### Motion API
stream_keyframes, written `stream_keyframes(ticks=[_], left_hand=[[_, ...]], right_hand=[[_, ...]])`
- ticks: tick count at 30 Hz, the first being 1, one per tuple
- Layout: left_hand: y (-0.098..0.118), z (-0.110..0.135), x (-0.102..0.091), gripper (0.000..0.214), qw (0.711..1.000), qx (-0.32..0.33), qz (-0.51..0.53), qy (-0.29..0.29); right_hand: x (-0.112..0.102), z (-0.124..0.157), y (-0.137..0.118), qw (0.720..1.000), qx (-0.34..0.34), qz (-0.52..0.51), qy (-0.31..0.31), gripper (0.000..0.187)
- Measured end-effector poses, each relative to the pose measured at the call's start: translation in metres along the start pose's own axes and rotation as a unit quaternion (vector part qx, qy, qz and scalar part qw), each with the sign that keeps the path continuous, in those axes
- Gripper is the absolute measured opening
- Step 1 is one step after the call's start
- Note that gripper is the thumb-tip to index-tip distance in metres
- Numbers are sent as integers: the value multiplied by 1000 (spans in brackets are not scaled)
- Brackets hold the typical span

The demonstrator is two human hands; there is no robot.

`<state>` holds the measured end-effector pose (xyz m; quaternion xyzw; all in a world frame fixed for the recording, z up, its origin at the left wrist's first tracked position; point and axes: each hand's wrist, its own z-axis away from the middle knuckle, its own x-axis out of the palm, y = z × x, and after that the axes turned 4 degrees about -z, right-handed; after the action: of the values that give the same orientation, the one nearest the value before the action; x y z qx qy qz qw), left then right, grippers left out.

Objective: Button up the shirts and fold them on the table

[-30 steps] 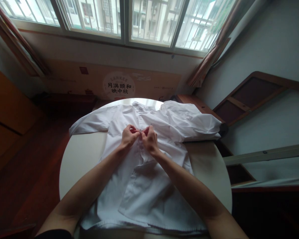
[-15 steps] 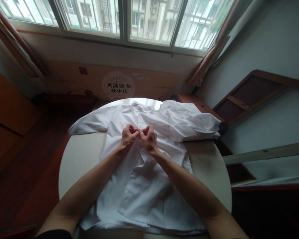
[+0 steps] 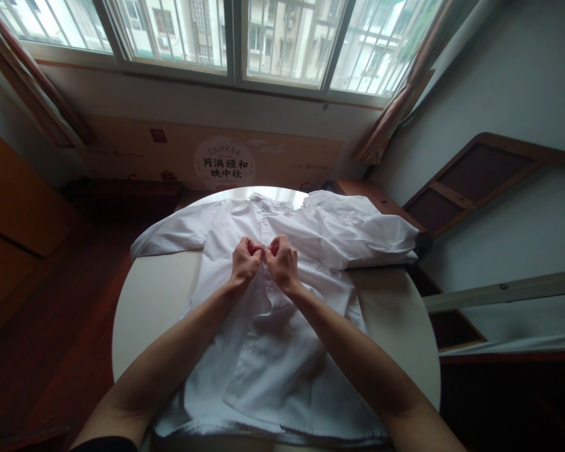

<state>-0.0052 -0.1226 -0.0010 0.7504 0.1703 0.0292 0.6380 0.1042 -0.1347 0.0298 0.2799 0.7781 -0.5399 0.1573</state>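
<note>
Placket [image 3: 264,225] of the white button-up shirt [image 3: 292,364] is pinched by left hand [image 3: 246,260] and right hand [image 3: 282,262], seemingly for precision, the round counter [image 3: 155,307] supporting it.

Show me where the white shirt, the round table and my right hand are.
White shirt [image 3: 292,351]: head view, on its lower front.
Round table [image 3: 155,295]: head view, on the bare top at the left.
Right hand [image 3: 283,264]: head view, on the back of the hand.

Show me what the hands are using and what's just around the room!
In use:
- white shirt, its front pinched by left hand and right hand
- round table, under the shirt

Just around:
- window
- curtains
- panel with writing
</note>
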Motion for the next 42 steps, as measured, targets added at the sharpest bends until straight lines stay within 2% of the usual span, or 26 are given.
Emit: stream_keyframes(ticks=[6, 13, 17, 20, 23, 25, 27, 29, 31, 33, 36, 39, 42], left_hand=[[-6, -2, 2, 22, 999, -9, 43, -12], [-7, -5, 1, 28, 999, -40, 30, -9], [-7, -4, 2, 28, 998, -51, 48, -3], [-7, -3, 4, 27, 998, -50, 47, 14], [-8, -1, 6, 25, 998, -35, 54, 16], [-9, -2, 7, 26, 997, -21, 72, 4], [-10, -3, 7, 27, 996, -3, 88, -15], [-10, -4, 6, 29, 995, 15, 97, -33], [-8, -5, 5, 32, 993, 22, 104, -51], [-6, -5, 4, 35, 991, 12, 112, -69], [-2, -4, 1, 35, 993, -9, 95, -74], [1, -2, -1, 31, 996, -24, 63, -57], [3, -1, -1, 31, 996, -29, 70, -43]], right_hand=[[5, 8, 4, 999, -35, 27, -2, 8], [17, 16, 22, 982, -162, 95, -2, 7], [20, 19, 29, 976, -187, 108, -11, 9], [19, 19, 26, 987, -143, 77, -10, 7], [16, 15, 19, 999, -46, -3, 6, 3], [14, 8, 17, 997, 26, -76, 11, 11], [12, 0, 17, 980, 103, -169, -1, 20], [11, -7, 19, 950, 171, -262, -22, 26], [11, -11, 21, 932, 197, -303, -32, 28], [9, -10, 22, 952, 166, -256, -23, 25], [7, -1, 19, 991, 68, -117, -1, 15], [8, 9, 16, 999, -2, -34, -2, 8], [12, 13, 17, 999, -35, 9, -6, 5]])
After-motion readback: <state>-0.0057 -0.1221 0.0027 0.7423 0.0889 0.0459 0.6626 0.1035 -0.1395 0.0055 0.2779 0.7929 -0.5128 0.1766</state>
